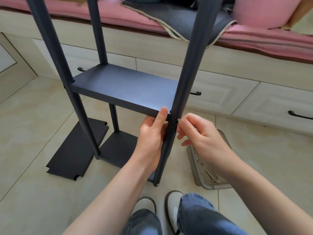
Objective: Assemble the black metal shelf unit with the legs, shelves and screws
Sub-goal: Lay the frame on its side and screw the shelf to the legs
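Both hands work at the front right corner of the middle shelf (122,87). Left hand (152,133) has a pinching grip on that shelf's corner, thumb on top and fingers under the edge. Right hand (201,133) has its grip pressed together on a small silver screw (178,119), which touches the side of the front right leg (183,85) just where the shelf meets it.

Four dark legs stand up from the floor (33,116). The front left leg (55,61) and the back left leg (100,31) hold the other end of the middle shelf. Below it, a bottom shelf (118,146) sits low between the legs, close to the floor.

One loose shelf (76,150) lies flat on the floor, just left of the unit, with small notches at its corners.

On the floor to the right, partly behind the right arm, is a grey tray (203,182) with a few more screws (209,173) in it.

Two shoes (172,209) and blue jeans (203,216) show at the near edge of the floor.

Behind the unit is a pale bench with drawers (237,92) with black handles, and on top a pink cushion (118,12) and a dark cloth (177,19).
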### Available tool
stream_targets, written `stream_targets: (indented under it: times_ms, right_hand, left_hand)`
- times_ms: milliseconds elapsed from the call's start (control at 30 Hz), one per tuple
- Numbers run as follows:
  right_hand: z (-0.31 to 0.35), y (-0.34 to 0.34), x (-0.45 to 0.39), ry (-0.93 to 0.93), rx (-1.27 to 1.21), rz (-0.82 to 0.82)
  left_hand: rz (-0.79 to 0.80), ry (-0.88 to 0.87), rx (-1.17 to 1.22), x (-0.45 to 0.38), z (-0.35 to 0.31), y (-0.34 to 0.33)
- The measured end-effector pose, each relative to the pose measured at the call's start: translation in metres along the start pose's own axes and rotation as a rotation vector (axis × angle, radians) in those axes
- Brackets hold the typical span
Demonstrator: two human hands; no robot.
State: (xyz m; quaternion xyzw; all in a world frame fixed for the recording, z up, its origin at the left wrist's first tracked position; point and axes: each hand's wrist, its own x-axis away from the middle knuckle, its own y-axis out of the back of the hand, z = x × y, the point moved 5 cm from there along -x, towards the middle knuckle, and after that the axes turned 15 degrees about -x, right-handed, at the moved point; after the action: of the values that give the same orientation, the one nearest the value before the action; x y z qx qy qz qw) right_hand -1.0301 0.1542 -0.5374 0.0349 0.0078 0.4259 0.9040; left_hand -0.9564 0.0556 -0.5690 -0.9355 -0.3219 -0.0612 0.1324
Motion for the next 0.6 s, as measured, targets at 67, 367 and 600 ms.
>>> stream_targets:
  times_ms: [67,367,600]
  right_hand:
    - [0.003,-0.003,-0.003,0.005,-0.013,0.007]
    - [0.034,-0.010,-0.008,0.149,-0.019,-0.007]
    - [0.028,-0.008,-0.012,0.096,0.048,-0.048]
  left_hand:
    - [-0.007,-0.021,0.019,-0.001,-0.003,0.000]
    - [-0.028,-0.122,0.075,-0.004,-0.021,0.001]
    - [-0.058,-0.103,0.048,-0.007,-0.016,0.001]
